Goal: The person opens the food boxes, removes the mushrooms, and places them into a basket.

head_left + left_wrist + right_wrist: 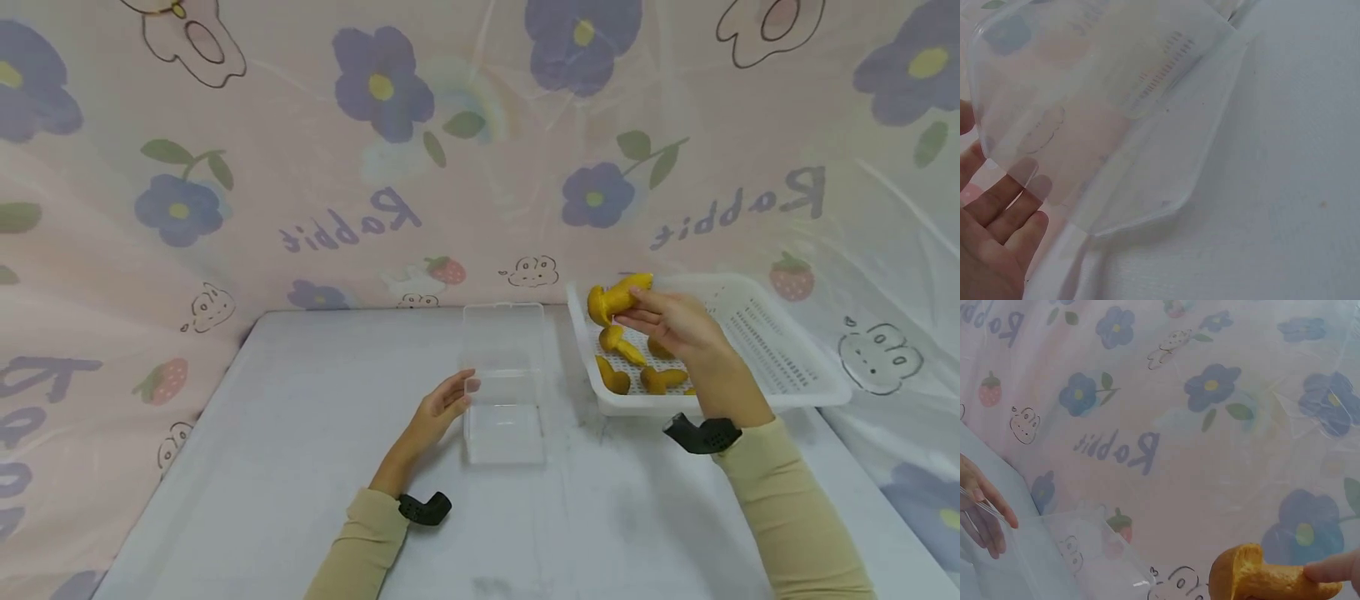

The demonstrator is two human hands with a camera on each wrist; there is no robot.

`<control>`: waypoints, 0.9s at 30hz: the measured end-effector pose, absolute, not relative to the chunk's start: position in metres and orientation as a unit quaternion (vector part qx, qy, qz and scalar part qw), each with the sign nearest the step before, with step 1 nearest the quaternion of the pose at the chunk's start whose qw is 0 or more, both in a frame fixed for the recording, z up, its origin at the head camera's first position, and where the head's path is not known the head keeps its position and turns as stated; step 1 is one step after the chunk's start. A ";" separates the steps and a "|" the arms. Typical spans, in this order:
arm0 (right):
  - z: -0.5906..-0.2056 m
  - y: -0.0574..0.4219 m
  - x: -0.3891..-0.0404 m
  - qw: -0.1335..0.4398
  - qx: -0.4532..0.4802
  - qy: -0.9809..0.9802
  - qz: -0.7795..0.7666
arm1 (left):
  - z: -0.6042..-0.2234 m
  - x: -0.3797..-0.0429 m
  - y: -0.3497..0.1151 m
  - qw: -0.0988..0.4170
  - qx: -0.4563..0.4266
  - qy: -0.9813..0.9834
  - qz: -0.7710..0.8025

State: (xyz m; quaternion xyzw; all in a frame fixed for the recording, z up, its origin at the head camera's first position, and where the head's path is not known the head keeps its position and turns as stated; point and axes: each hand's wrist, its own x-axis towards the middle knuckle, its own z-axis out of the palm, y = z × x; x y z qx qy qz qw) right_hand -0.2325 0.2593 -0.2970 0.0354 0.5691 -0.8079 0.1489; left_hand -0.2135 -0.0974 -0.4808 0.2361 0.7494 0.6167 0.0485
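Observation:
My right hand [681,327] pinches a yellow mushroom [617,298] by its stem, raised over the left end of a white basket [651,406]. In the right wrist view the mushroom [1244,575] shows its rounded cap to the left, with one fingertip on the stem. A clear plastic box [504,457] stands on the table, its lid [504,333] tipped back. Beside the box's left wall is my left hand [442,406], fingers extended. The left wrist view shows those fingertips [1022,172] through the clear plastic.
Several more yellow mushrooms [617,343] lie in the basket's left part. A white cloth covers the table [337,400]. Behind it hangs a printed curtain [480,192] with flowers and rabbits. Black cameras [425,508] are strapped to both wrists.

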 end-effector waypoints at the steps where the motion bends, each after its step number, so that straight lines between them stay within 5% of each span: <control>1: -0.297 0.263 -0.234 0.151 0.040 0.552 -0.819 | -0.481 -0.214 -0.097 0.048 0.237 0.750 0.615; 27: -0.330 0.365 -0.279 0.141 0.211 0.392 -0.884 | -0.484 -0.213 -0.098 0.040 0.252 0.737 0.626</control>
